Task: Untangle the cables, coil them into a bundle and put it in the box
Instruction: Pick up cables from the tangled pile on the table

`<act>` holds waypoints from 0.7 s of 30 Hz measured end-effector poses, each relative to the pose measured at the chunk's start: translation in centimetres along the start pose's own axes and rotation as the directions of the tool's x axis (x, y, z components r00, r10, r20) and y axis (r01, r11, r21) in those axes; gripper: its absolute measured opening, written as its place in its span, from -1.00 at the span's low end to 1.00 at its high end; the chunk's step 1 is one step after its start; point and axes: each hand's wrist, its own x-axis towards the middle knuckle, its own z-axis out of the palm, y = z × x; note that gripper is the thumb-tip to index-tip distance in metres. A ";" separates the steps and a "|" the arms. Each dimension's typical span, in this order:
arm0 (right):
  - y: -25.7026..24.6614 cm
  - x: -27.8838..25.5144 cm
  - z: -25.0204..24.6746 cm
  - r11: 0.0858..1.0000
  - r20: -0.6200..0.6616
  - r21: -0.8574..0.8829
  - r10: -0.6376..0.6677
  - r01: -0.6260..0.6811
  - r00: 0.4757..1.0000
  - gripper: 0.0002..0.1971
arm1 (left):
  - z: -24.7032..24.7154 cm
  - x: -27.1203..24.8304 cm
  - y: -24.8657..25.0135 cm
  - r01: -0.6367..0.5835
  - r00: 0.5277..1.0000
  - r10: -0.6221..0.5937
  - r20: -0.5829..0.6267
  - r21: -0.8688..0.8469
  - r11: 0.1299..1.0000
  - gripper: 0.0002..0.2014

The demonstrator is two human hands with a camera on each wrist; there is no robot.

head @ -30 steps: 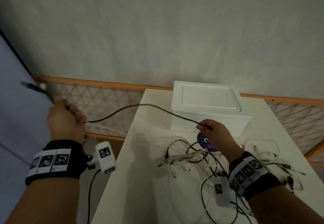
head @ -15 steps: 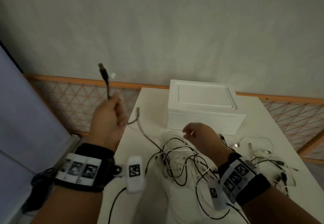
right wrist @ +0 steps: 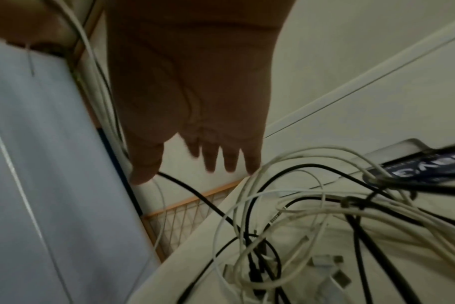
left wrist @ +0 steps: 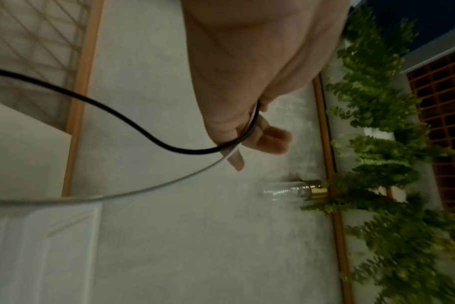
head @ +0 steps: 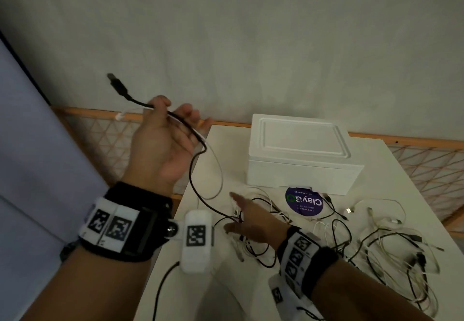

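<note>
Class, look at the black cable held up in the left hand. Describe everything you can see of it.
The black cable is thin, round and rubbery-looking, ending in a black plug that sticks up and left, past the left hand. The fingers curl round it together with a white cable. From the hand it hangs in a loose curve down to the white table, running into the tangled pile beneath the open right hand.

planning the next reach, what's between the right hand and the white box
Head view: loops of white and black cables on the table, between the right hand and the white box.
</note>
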 end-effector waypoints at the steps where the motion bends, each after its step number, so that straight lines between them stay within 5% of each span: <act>1: -0.2 0.4 0.3 0.998 0.088 -0.063 -0.018 0.023 0.996 -0.42 | 0.5 -0.1 -0.3 0.002 1.000 -0.002 0.023 0.004 1.000 -0.74; 6: 3.6 -0.7 0.4 0.982 0.064 -0.181 0.061 -0.048 0.996 -0.92 | -0.7 2.2 3.5 -0.288 0.946 0.317 -0.074 0.267 0.920 -0.77; 8: 5.9 -1.7 -0.8 0.979 0.025 -0.158 0.135 -0.130 0.990 -0.94 | -2.9 3.4 6.0 -0.382 0.878 0.472 -0.084 0.471 0.795 -0.80; 10: 6.4 -2.2 -2.1 0.985 -0.031 -0.097 0.137 -0.140 0.990 -0.91 | -4.0 3.5 6.3 -0.281 0.840 0.538 -0.073 0.789 0.547 -0.87; 12: 4.5 -2.2 -3.7 0.997 -0.091 -0.052 0.051 -0.056 0.994 -0.86 | -4.3 3.1 2.8 -0.073 0.911 0.407 -0.059 0.951 0.301 -0.86; 14: 1.8 -1.8 -5.1 0.999 -0.156 -0.009 -0.046 0.045 0.987 -0.83 | -4.1 1.7 -2.4 0.019 0.996 0.079 -0.044 0.957 0.291 -0.88; 16: -0.4 -1.5 -6.3 0.992 -0.259 -0.036 -0.123 0.117 0.958 -0.85 | -3.8 -0.2 -7.1 0.041 0.973 -0.230 0.022 0.963 0.267 -0.84; 18: -1.4 -1.6 -7.1 0.992 -0.361 0.013 -0.115 0.128 0.925 -0.86 | -3.8 -1.6 -9.7 0.041 0.897 -0.437 0.066 0.972 0.231 -0.74; 21: -1.0 -2.2 -7.5 0.978 -0.487 0.134 -0.074 0.157 0.871 -0.87 | -3.5 -1.6 -10.6 0.010 0.900 -0.421 0.117 0.957 0.288 -0.71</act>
